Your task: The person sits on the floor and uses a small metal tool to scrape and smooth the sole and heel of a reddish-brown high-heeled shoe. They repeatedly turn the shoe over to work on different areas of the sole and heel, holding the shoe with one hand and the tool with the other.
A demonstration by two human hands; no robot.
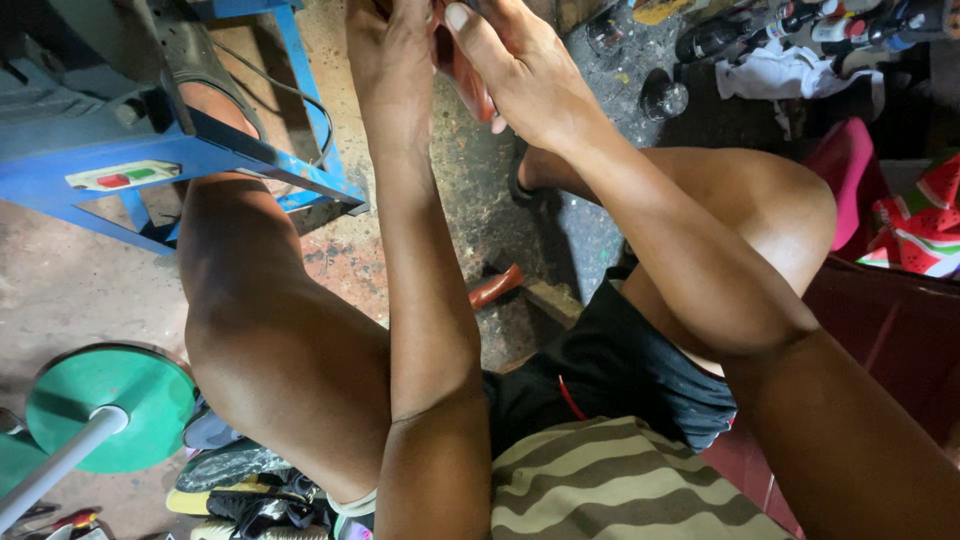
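Red-orange and smooth, a narrow object sits between both raised hands at the top edge of the frame, its long axis running steeply from the upper left down toward the lower right; its upper end is cut off, so its kind cannot be made out. The left hand presses against its left side, the grip hidden behind the knuckles. The right hand wraps it from the right, thumb laid along it, grip clenched around the object. Below, bare knees spread over a stained concrete floor. A blue metal frame stands at left, a green disc weight on a pale bar beneath it. A red-handled tool lies on the floor between the legs.
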